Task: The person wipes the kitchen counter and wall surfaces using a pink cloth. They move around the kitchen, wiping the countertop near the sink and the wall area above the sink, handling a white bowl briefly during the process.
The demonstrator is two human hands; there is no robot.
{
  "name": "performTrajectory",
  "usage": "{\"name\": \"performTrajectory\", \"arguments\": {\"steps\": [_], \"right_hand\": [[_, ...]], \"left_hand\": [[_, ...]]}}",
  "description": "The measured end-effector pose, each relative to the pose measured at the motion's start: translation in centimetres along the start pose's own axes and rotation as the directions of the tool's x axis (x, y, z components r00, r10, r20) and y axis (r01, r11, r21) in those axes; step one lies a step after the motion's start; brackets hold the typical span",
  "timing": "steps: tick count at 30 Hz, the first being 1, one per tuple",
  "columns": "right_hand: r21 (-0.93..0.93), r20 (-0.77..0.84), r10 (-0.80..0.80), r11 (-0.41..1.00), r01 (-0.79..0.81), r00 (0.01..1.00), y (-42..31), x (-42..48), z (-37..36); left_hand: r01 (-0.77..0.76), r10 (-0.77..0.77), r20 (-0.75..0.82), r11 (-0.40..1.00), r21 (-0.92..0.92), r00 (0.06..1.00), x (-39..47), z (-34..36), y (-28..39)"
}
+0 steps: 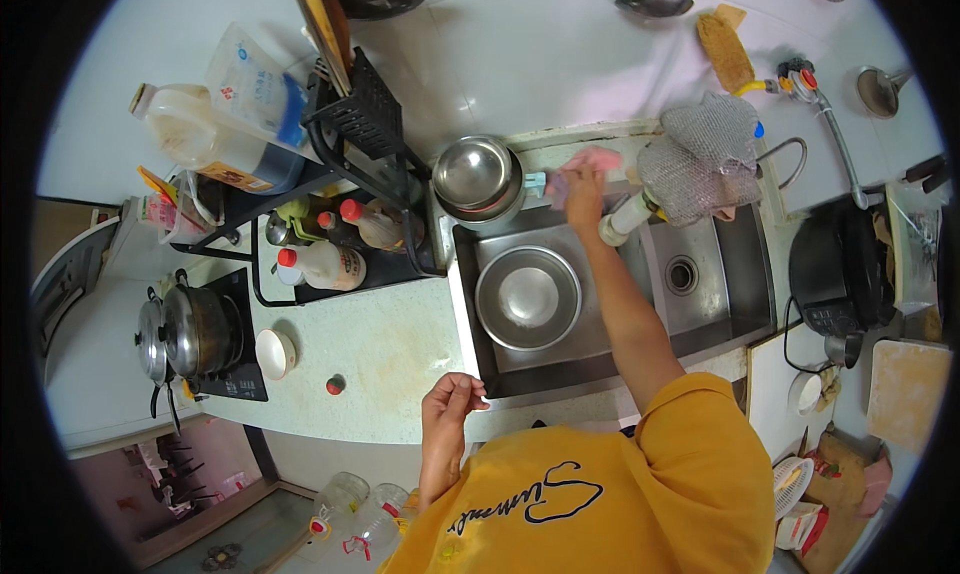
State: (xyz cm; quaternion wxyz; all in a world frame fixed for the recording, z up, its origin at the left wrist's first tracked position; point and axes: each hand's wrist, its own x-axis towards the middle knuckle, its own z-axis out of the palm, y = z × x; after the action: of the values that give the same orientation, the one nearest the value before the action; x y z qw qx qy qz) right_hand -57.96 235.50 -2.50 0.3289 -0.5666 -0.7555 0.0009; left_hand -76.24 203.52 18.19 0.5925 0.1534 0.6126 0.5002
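Note:
My right hand (583, 199) reaches across the sink to its back ledge and touches a pink cloth (598, 156). A pale purple patch of cloth (557, 190) shows on the hand's left side. The fingers are blurred, and their grip is unclear. My left hand (452, 398) is loosely curled beside the sink's front left corner, thumb against the fingers, with nothing visible in it. A round stainless steel basin (528, 298) sits in the large bowl of the steel sink (600, 349). Stacked metal bowls (474, 173) stand behind the sink, left of my right hand.
A light-coloured faucet (626, 218) and mesh scrubbing cloths (697, 169) are right of my right arm. Left stands a black rack (360, 116) with bottles. Pots (196, 330) stand on a cooktop (244, 349); a small bowl (275, 354) is nearby. A black appliance (840, 274) is right.

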Motion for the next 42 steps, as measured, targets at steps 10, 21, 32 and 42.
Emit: {"name": "performTrajectory", "arguments": {"steps": [10, 21, 32, 42], "right_hand": [[-0.148, -0.122, -0.150, 0.980, 0.132, 0.981, 11.2, -2.6, 0.6], [0.478, 0.442, 0.113, 0.810, -0.340, 0.890, -2.7, -7.3, -7.3], [0.678, 0.279, -0.529, 0.700, 0.226, 0.802, -20.2, -15.4, -3.3], [0.614, 0.380, -0.607, 0.730, 0.300, 0.698, -30.3, -27.6, -3.7]], "left_hand": [[0.009, -0.008, -0.020, 1.000, 0.005, 1.000, -1.7, 0.9, -0.8], [0.021, -0.026, 0.057, 0.996, 0.085, 0.998, -2.9, 2.1, -3.1], [0.073, -0.074, -0.208, 0.997, -0.014, 0.975, -3.8, -6.6, -10.4], [0.087, -0.107, -0.265, 0.992, -0.086, 0.958, -5.4, -19.2, -11.7]]}}
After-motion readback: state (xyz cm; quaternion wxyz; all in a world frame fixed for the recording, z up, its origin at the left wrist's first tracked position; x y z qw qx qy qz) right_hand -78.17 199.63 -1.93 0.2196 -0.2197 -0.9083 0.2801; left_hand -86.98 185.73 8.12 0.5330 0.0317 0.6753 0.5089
